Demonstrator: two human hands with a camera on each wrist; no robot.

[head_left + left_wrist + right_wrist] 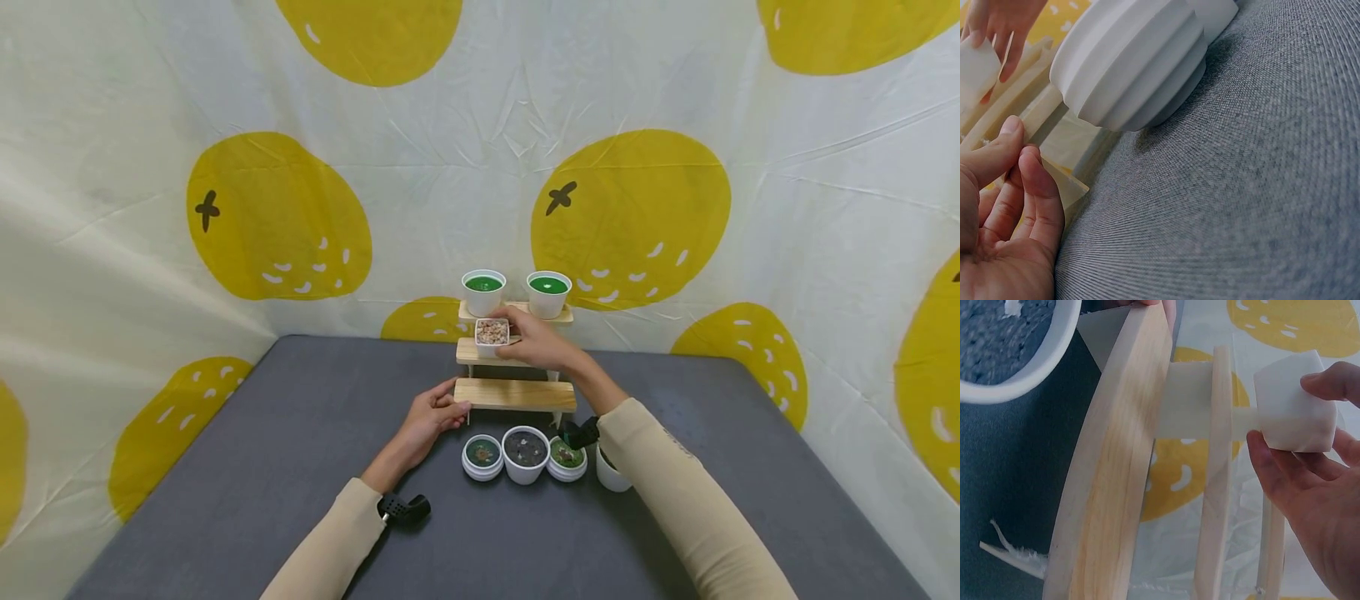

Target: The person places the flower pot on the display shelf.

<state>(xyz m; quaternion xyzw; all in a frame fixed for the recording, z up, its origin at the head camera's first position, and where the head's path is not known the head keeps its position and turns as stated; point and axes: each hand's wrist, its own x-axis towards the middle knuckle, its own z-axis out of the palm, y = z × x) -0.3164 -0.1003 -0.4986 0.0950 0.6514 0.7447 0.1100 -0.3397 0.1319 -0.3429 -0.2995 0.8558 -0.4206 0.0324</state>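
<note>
My right hand (534,340) grips a small square white pot (1291,403) filled with pinkish-beige pebbles (492,331). It holds the pot at the left part of the middle step (467,353) of a three-step wooden stand. In the right wrist view, the thumb lies on one side of the pot and the fingers on the other. At the left end of the lowest step (514,392), my left hand (423,421) pinches the edge between thumb and fingers. Two round white pots with green contents, a left one (483,293) and a right one (549,295), stand on the top step.
In front of the stand, on the grey cloth, sit a ribbed white pot (482,472), a larger pot with dark contents (524,473) and another ribbed pot (567,472). My right sleeve partly covers a further white pot (611,477). A fruit-patterned curtain (450,208) hangs behind.
</note>
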